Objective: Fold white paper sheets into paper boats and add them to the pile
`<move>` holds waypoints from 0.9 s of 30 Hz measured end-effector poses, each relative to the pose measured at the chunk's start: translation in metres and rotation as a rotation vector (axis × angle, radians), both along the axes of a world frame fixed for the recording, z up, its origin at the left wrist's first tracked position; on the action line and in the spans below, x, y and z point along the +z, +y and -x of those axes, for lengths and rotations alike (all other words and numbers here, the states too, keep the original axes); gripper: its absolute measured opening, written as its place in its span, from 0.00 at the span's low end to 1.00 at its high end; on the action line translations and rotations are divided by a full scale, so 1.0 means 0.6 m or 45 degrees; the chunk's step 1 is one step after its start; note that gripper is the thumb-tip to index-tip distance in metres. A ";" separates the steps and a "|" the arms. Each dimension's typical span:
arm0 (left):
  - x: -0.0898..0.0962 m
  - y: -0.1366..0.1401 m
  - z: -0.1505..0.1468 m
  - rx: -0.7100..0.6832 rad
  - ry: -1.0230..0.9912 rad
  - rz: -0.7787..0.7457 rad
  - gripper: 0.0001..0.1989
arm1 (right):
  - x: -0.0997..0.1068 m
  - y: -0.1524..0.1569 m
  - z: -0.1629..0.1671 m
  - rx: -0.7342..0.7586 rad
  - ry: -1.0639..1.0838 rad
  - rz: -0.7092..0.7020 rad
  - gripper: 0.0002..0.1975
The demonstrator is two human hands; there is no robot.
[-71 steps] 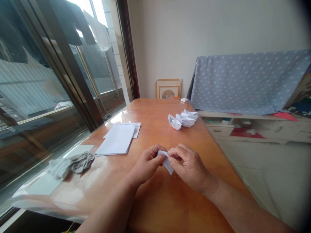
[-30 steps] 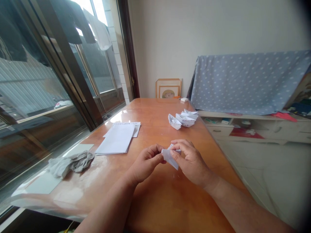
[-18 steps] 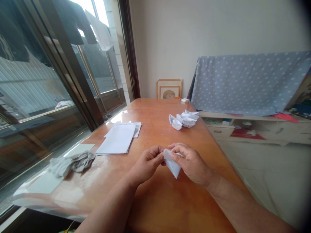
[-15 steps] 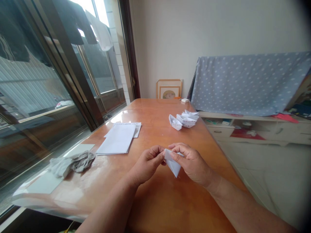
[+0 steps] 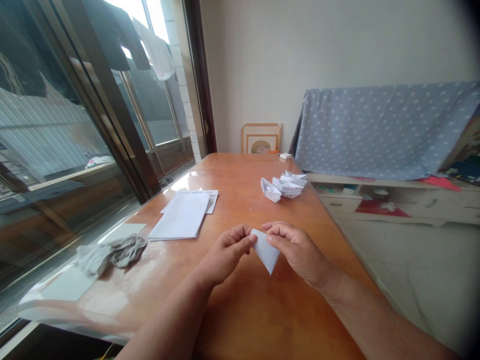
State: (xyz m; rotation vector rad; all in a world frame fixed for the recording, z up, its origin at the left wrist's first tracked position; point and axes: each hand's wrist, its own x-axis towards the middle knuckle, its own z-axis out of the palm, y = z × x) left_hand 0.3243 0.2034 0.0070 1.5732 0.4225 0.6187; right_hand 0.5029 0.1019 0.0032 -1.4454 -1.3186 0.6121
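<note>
A small folded piece of white paper point(image 5: 266, 252) is held up over the wooden table, one corner pointing down toward me. My left hand point(image 5: 234, 250) pinches its upper left corner between thumb and fingers. At its upper right edge my right hand point(image 5: 294, 247) is closed on it, thumb in front and fingers behind. Farther off, several folded paper boats point(image 5: 287, 186) stand nested in groups. To the left lies a stack of flat white paper sheets point(image 5: 182, 216), with a printed sheet partly under it.
The glossy wooden table point(image 5: 240, 320) stretches away from me. A crumpled grey cloth point(image 5: 127, 250) lies at its left side. A small white box point(image 5: 285, 156) sits at the far end. Glass doors point(image 5: 93, 115) border the left; a low white cabinet point(image 5: 423, 202) stands right.
The paper's front now looks smooth, where a fold line and raised flap showed before. Both hands have stayed nearly in place, still gripping it.
</note>
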 end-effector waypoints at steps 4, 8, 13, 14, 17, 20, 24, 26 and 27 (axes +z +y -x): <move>-0.001 0.003 0.003 -0.008 0.010 0.019 0.14 | 0.001 -0.001 -0.002 0.029 0.083 0.001 0.09; -0.009 0.007 0.004 -0.032 -0.037 0.101 0.13 | 0.004 -0.002 -0.001 0.061 0.129 0.000 0.09; -0.012 0.005 -0.003 0.029 -0.075 0.091 0.10 | 0.002 -0.001 0.001 0.057 0.087 -0.023 0.10; -0.012 0.004 -0.004 0.070 -0.082 0.064 0.09 | 0.001 0.000 0.002 0.040 0.068 -0.031 0.10; -0.010 0.002 -0.008 0.244 -0.112 -0.061 0.10 | -0.004 0.003 0.002 -0.047 -0.005 -0.068 0.10; -0.011 0.001 -0.011 0.343 -0.111 -0.147 0.10 | -0.009 0.006 0.001 -0.129 -0.091 -0.129 0.09; -0.014 0.000 -0.015 0.337 -0.050 -0.183 0.10 | -0.012 0.007 0.002 -0.175 -0.173 -0.170 0.07; -0.015 -0.001 -0.016 0.353 -0.046 -0.218 0.10 | -0.012 0.007 0.002 -0.191 -0.190 -0.177 0.06; -0.014 -0.001 -0.016 0.367 -0.047 -0.239 0.10 | -0.012 0.007 0.002 -0.200 -0.195 -0.184 0.06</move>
